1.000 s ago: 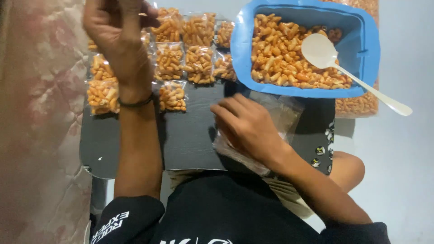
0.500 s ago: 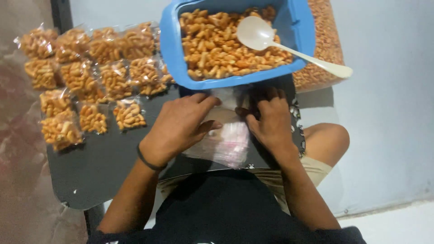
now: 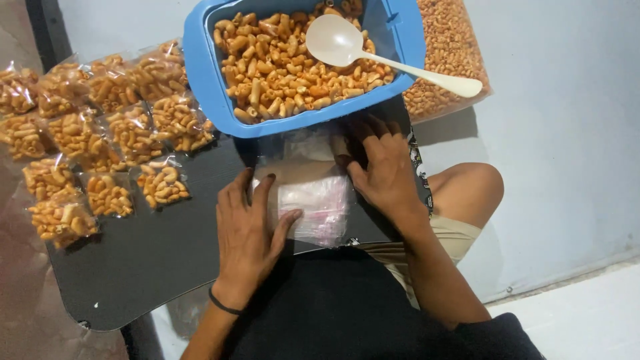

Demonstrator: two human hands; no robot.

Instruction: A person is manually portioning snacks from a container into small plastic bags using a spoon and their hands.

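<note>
A stack of small clear plastic bags [image 3: 313, 200] lies on a black board [image 3: 153, 260] across my lap. My left hand [image 3: 250, 233] rests flat on the stack's left side, fingers spread, with a dark band on the wrist. My right hand [image 3: 383, 170] presses its fingertips on the stack's upper right edge, just below the tub. A blue plastic tub [image 3: 207, 73] full of orange macaroni snacks [image 3: 287, 67] stands at the board's far edge. A cream plastic spoon [image 3: 353, 50] lies in it, handle pointing right.
Several small filled snack packets [image 3: 107, 153] lie in rows on the board's left part. A large clear bag of the same snacks [image 3: 453, 53] sits behind the tub at the right. My bare knee [image 3: 470, 190] shows at the right, over a pale floor.
A second ago my left hand was raised over the packets; it has come down onto the bag stack. The right hand has shifted to the stack's upper right edge. The view has moved.
</note>
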